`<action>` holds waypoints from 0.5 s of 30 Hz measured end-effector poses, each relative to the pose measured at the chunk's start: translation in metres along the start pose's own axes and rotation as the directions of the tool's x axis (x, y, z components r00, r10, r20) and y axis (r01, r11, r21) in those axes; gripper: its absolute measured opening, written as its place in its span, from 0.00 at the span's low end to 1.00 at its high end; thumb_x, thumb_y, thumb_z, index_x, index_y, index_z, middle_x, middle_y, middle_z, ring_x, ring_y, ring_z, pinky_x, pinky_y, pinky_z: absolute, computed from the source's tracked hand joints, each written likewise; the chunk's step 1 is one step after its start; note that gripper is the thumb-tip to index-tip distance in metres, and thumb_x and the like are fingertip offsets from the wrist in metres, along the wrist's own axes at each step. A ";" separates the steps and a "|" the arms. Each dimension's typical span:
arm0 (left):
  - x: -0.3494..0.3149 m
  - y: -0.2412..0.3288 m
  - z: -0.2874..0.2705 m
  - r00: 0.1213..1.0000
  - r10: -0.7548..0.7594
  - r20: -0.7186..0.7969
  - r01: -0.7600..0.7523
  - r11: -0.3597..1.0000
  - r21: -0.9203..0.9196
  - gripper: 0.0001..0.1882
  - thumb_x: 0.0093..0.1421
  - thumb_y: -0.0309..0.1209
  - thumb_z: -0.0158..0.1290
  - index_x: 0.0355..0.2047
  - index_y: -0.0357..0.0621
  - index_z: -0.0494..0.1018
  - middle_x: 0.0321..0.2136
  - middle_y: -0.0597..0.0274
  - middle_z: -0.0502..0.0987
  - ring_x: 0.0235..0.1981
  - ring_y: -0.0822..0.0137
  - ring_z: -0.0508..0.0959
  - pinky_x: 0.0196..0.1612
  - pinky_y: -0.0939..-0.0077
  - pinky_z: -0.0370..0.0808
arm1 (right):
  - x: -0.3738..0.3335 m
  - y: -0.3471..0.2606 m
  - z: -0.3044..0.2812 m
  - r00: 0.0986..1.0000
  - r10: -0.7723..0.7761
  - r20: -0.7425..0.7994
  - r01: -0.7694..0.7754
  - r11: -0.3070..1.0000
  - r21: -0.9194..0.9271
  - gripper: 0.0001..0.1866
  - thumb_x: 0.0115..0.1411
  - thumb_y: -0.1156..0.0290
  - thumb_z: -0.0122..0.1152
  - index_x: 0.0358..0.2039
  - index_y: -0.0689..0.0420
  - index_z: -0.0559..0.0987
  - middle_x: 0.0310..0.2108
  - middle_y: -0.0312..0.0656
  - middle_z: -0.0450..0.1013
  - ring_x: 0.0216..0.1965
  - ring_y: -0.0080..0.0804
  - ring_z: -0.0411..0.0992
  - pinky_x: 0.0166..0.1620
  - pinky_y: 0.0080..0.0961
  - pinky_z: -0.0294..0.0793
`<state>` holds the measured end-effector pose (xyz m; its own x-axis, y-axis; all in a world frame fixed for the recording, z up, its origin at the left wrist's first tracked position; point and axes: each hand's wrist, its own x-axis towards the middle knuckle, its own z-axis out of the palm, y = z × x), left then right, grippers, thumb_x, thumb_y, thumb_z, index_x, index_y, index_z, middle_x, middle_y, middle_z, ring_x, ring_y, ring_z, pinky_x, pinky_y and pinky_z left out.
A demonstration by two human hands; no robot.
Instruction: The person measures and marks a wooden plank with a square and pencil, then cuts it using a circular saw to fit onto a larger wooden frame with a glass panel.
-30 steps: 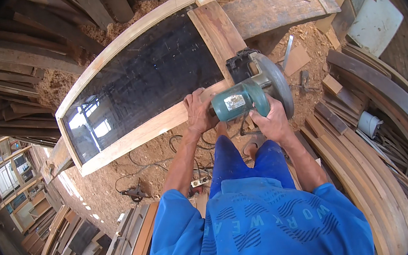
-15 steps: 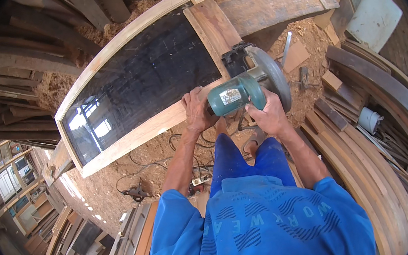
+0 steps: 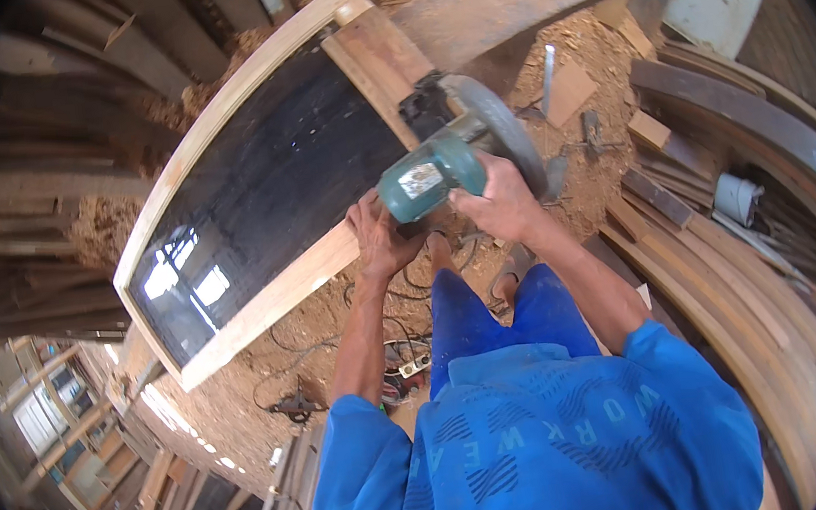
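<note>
As right hand (image 3: 503, 202) gripped saw (image 3: 425, 179), cutting seemed underway.
Left hand (image 3: 386, 243) touched frame (image 3: 277, 297), grip unclear; next move needed steadiness.

The wide fisheye lens, left of a side-by-side pair, sits on the person's head and looks steeply down and forward over the blue short-sleeved shirt (image 3: 540, 441), which is nearest and fills the bottom middle. Farther off, the weathered brown plank bench (image 3: 500, 3) slants to the upper right, the far corner of its right end meeting the picture's top edge. The pale wooden frame with a dark glossy panel (image 3: 273, 306) shows from above. Edges of the long brown boards (image 3: 741, 348) bend toward the round black rim.
</note>
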<state>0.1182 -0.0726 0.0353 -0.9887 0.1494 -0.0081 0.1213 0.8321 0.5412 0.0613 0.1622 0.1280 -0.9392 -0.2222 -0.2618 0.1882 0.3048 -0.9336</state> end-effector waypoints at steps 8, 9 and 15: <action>0.004 -0.006 0.004 0.998 -0.061 0.022 0.057 0.987 0.148 0.47 0.35 0.45 0.76 0.59 0.56 0.71 0.57 0.51 0.67 0.55 0.46 0.65 0.60 0.51 0.61 | 0.015 -0.011 0.001 0.995 -0.007 -0.097 0.000 0.998 -0.067 0.22 0.56 0.70 0.65 0.51 0.65 0.77 0.38 0.60 0.79 0.40 0.58 0.79 0.48 0.43 0.77; 0.007 -0.007 0.002 0.998 -0.047 0.030 0.044 0.992 0.118 0.47 0.35 0.45 0.76 0.58 0.56 0.72 0.57 0.51 0.67 0.55 0.45 0.65 0.60 0.51 0.61 | 0.004 -0.016 -0.005 0.994 -0.010 -0.110 0.004 0.999 -0.047 0.22 0.56 0.70 0.66 0.51 0.65 0.77 0.38 0.61 0.79 0.41 0.59 0.79 0.48 0.44 0.77; 0.004 -0.009 -0.001 0.993 -0.003 0.114 -0.010 0.993 0.116 0.45 0.35 0.43 0.77 0.55 0.53 0.72 0.60 0.45 0.64 0.59 0.40 0.63 0.63 0.46 0.59 | -0.105 -0.029 -0.063 0.962 0.042 -0.269 -0.056 0.998 -0.043 0.22 0.56 0.68 0.66 0.51 0.61 0.77 0.38 0.59 0.79 0.42 0.60 0.79 0.46 0.47 0.79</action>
<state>0.1133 -0.0804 0.0315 -0.9727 0.2067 -0.1057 0.1406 0.8868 0.4403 0.1364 0.2345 0.1981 -0.9731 0.0486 -0.2252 0.2275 0.3563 -0.9062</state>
